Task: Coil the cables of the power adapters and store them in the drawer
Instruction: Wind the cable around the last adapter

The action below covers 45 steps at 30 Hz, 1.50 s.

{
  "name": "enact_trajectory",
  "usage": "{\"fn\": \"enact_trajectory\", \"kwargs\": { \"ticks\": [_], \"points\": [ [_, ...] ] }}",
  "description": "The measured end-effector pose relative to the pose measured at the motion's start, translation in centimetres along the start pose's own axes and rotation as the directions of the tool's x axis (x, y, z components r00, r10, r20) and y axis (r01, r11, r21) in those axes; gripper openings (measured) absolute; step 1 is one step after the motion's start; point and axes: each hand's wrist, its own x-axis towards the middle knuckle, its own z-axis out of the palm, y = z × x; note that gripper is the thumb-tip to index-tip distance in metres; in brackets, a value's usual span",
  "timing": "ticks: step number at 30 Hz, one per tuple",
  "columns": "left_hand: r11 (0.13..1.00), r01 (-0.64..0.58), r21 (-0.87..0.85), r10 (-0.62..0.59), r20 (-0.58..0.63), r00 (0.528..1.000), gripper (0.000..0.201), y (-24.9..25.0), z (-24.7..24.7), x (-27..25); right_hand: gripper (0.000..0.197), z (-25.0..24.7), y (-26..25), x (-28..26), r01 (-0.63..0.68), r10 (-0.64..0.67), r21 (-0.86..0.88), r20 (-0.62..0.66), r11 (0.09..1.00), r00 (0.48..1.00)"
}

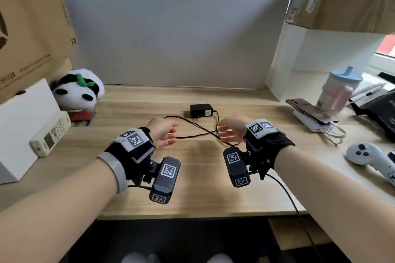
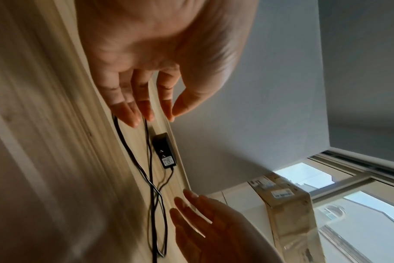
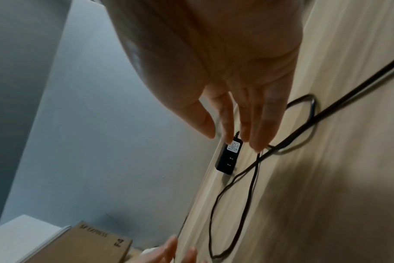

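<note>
A black power adapter [image 1: 201, 110] [image 2: 164, 150] [image 3: 228, 157] lies on the wooden desk [image 1: 192, 168] near the back wall. Its thin black cable [image 1: 192, 126] [image 2: 154, 195] [image 3: 243, 178] sprawls in loose crossing loops in front of it. My left hand [image 1: 168, 134] [image 2: 144, 108] hovers with fingers straight over the cable's left loop, holding nothing. My right hand [image 1: 224, 132] [image 3: 234, 131] hovers open over the cable's right side, palm toward the left hand. Whether any fingertip touches the cable I cannot tell. No drawer shows.
A plush panda [image 1: 78, 90], a remote control [image 1: 50, 134] and a white box [image 1: 23, 121] sit at the left. At the right lie a phone on a power bank [image 1: 312, 114], a lidded cup [image 1: 337, 89] and a white controller [image 1: 367, 156]. Cardboard boxes [image 1: 30, 28] stand above.
</note>
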Motion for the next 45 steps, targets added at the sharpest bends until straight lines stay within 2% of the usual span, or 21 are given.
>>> {"fn": "enact_trajectory", "kwargs": {
  "ticks": [5, 8, 10, 13, 15, 17, 19, 21, 23, 25, 27, 29, 31, 33, 36, 40, 43, 45],
  "points": [
    [0.995, 0.001, -0.099, -0.006, -0.058, 0.998, 0.022, -0.6, -0.4, 4.0, 0.012, -0.4, -0.2, 7.2, 0.0, -0.002, -0.032, -0.081, 0.999, 0.997],
    [0.99, -0.015, -0.139, 0.004, -0.074, 0.997, 0.018, -0.8, -0.3, 5.8, 0.005, -1.3, -0.1, 9.4, 0.0, 0.001, 0.032, -0.045, 0.999, 0.999],
    [0.991, -0.024, -0.135, 0.015, -0.07, 0.997, 0.022, -1.1, -0.2, 6.7, 0.015, -1.3, -0.3, 10.3, -0.001, 0.003, 0.044, -0.048, 0.999, 0.999],
    [0.99, -0.012, -0.143, 0.006, -0.043, 0.999, 0.026, -1.3, -0.2, 7.4, 0.031, -0.4, -0.5, 11.9, -0.001, 0.003, -0.045, 0.046, 0.999, 0.999],
    [0.986, 0.005, -0.166, -0.007, -0.01, 1.0, 0.029, -1.2, -0.3, 7.4, 0.028, 0.1, -0.7, 11.7, 0.004, -0.005, 0.028, 0.038, 1.0, 0.999],
    [0.978, 0.045, -0.205, -0.037, 0.046, 0.998, 0.033, -1.0, -0.1, 7.0, 0.023, 0.3, -1.3, 10.1, 0.075, -0.076, 0.076, 0.001, 0.994, 0.997],
    [0.957, 0.104, -0.272, -0.064, 0.152, 0.986, 0.039, -0.6, 0.3, 5.9, 0.024, 0.5, -2.1, 7.6, 0.187, -0.189, 0.066, 0.033, 0.98, 0.981],
    [0.93, 0.186, -0.317, -0.094, 0.284, 0.954, 0.048, -0.1, 0.7, 4.7, 0.025, 0.9, -2.5, 4.8, 0.264, -0.274, 0.081, 0.144, 0.961, 0.951],
    [0.914, 0.248, -0.321, -0.108, 0.397, 0.912, 0.068, 0.2, 1.2, 3.5, 0.026, 1.2, -2.5, 2.0, 0.333, -0.337, 0.064, 0.273, 0.941, 0.901],
    [0.898, 0.294, -0.327, -0.116, 0.47, 0.875, 0.077, 0.4, 1.6, 2.6, 0.024, 1.3, -2.0, -0.6, 0.399, -0.36, -0.018, 0.394, 0.917, 0.846],
    [0.888, 0.3, -0.348, -0.106, 0.48, 0.871, 0.071, 0.6, 1.9, 1.2, 0.019, 1.1, -1.3, -3.0, 0.453, -0.325, -0.162, 0.494, 0.877, 0.806],
    [0.899, 0.264, -0.35, -0.083, 0.456, 0.886, 0.054, 0.8, 2.3, -0.5, 0.017, 0.8, -0.2, -4.8, 0.505, -0.284, -0.278, 0.569, 0.817, 0.771],
    [0.912, 0.207, -0.354, -0.044, 0.418, 0.907, 0.034, 0.9, 2.7, -2.0, 0.018, 0.4, 0.6, -6.1, 0.541, -0.281, -0.321, 0.592, 0.778, 0.755],
    [0.915, 0.145, -0.377, 0.011, 0.382, 0.924, 0.024, 1.0, 3.0, -3.1, 0.02, 0.0, 1.1, -7.3, 0.542, -0.297, -0.348, 0.555, 0.765, 0.777],
    [0.868, 0.084, -0.49, 0.076, 0.297, 0.952, 0.026, 1.4, 2.9, -4.1, 0.027, -0.8, 1.9, -8.6, 0.512, -0.298, -0.41, 0.482, 0.754, 0.824],
    [0.841, 0.024, -0.54, 0.121, 0.232, 0.965, 0.02, 1.7, 1.2, -5.1, 0.028, -2.3, 3.3, -9.0, 0.463, -0.316, -0.605, 0.339, 0.648, 0.886],
    [0.845, 0.034, -0.534, 0.133, 0.27, 0.954, 0.018, 1.5, -0.6, -5.9, 0.031, -3.9, 3.7, -8.6, 0.384, -0.387, -0.632, 0.141, 0.673, 0.911],
    [0.876, 0.013, -0.481, 0.139, 0.278, 0.951, 0.024, 1.2, -1.5, -6.1, 0.032, -5.1, 3.7, -8.3, 0.303, -0.447, -0.668, -0.049, 0.679, 0.893]
  ]
}}
